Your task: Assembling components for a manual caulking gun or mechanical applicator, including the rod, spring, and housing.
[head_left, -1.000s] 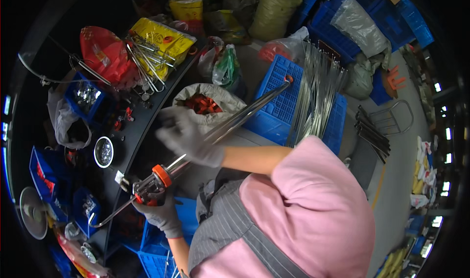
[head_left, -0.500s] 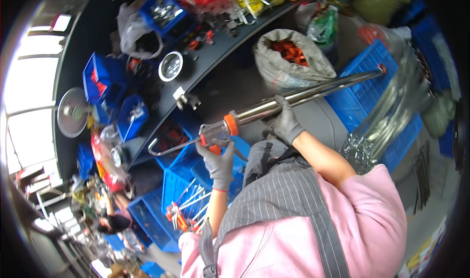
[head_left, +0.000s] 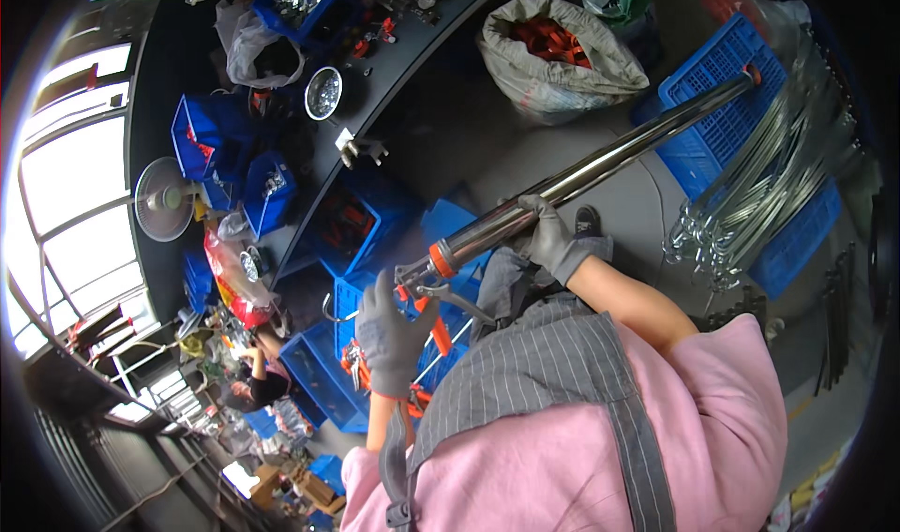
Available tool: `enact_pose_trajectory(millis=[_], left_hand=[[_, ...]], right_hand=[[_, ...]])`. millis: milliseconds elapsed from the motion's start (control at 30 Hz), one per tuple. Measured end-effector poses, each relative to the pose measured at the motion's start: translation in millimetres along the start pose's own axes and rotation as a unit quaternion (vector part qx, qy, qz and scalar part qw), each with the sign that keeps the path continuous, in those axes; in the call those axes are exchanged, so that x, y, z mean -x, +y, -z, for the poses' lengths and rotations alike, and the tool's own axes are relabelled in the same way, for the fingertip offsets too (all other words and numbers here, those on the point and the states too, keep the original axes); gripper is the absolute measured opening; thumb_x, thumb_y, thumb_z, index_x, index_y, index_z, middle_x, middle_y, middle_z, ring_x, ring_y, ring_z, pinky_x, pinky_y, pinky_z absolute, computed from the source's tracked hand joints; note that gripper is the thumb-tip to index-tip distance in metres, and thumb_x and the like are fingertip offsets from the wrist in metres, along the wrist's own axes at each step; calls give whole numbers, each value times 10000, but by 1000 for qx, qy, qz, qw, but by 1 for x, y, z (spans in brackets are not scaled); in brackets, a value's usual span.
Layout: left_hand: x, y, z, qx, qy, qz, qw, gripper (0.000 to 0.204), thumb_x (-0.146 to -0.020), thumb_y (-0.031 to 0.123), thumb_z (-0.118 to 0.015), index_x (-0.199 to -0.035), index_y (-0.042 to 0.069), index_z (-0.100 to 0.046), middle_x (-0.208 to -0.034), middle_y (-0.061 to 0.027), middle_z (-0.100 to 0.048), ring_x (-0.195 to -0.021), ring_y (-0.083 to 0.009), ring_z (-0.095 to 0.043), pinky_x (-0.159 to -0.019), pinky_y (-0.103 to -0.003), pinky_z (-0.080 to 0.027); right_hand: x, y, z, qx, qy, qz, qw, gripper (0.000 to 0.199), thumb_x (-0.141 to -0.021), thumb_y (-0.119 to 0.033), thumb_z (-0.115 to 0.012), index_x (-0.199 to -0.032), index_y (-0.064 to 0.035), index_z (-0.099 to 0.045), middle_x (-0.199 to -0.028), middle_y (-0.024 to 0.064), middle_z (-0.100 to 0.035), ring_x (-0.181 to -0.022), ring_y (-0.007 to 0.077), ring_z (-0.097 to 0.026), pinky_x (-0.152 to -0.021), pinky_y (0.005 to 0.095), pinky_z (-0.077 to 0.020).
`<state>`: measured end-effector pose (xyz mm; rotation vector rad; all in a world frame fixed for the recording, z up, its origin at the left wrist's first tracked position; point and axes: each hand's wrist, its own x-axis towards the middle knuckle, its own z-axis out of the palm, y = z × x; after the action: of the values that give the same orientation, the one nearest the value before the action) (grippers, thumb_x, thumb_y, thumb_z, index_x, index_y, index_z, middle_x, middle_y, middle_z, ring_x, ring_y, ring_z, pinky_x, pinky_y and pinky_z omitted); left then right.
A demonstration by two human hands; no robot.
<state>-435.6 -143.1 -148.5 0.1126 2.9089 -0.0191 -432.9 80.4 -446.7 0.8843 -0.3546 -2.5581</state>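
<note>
A long caulking gun point(head_left: 511, 221) with a shiny metal barrel slants up to the right in front of me. It has an orange collar, a metal frame and an orange trigger handle. My right hand point(head_left: 551, 239), in a grey glove, is wrapped around the barrel from below. Beside the gun's rear frame is my gloved left hand point(head_left: 392, 335), its fingers stretched upward and the thumb apart. The hooked rod end point(head_left: 328, 307) shows to the left of that hand. At the barrel's far end, an orange tip point(head_left: 753, 74) lies over a blue crate point(head_left: 689, 162).
A woven sack point(head_left: 534, 91) of orange parts stands ahead. Many metal rods point(head_left: 759, 176) lie on crates at right. The dark workbench point(head_left: 375, 91) at left carries blue bins point(head_left: 267, 194) and a bowl point(head_left: 323, 93). Another person point(head_left: 262, 387) is at far left.
The gun has shifted lower in view and tilts more steeply, its collar end down and to the right. My left hand has turned more upright beside the rear frame. The right hand keeps its hold.
</note>
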Motion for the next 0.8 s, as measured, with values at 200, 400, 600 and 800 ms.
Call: enact_pose_trajectory(millis=[200, 400, 600, 800], left_hand=[[-28, -8, -121, 62, -86, -155, 982, 1022, -699, 408, -970, -1535, 16, -532, -1283, -238, -734, -1157, -447, -725, -986, -522, -573], [-44, 1, -74, 68, -204, -102, 971, 919, -741, 367, -892, -1546, 89, -547, -1204, -196, -784, -1110, -401, -773, -939, -487, -609], [-44, -47, 2, 134, -155, -163, 965, 723, -763, 320, -879, -1417, 92, -673, -1142, -177, -798, -1077, -390, -784, -952, -466, -609], [-13, -131, 33, 134, -259, -147, 945, 735, -766, 325, -948, -1398, 66, -677, -1072, -137, -804, -995, -303, -802, -932, -407, -610]], right_hand=[[31, 9, 12, -22, 2, 15, 1000, 238, -997, -199, -734, -1177, -43, -734, -1208, 145, -773, -1155, 334, -741, -1091, 555, -593], [37, 20, -11, 40, -39, 88, 995, 263, -1012, -194, -739, -1238, -67, -694, -1239, 136, -751, -1171, 328, -736, -1066, 552, -616], [23, 83, -49, 61, -95, 63, 992, 227, -1025, -190, -746, -1218, -83, -691, -1245, 126, -734, -1222, 326, -712, -1029, 592, -629], [52, 187, -76, 44, -126, 78, 988, 174, -1039, -115, -732, -1195, -54, -685, -1230, 118, -723, -1259, 340, -701, -1132, 567, -593]])
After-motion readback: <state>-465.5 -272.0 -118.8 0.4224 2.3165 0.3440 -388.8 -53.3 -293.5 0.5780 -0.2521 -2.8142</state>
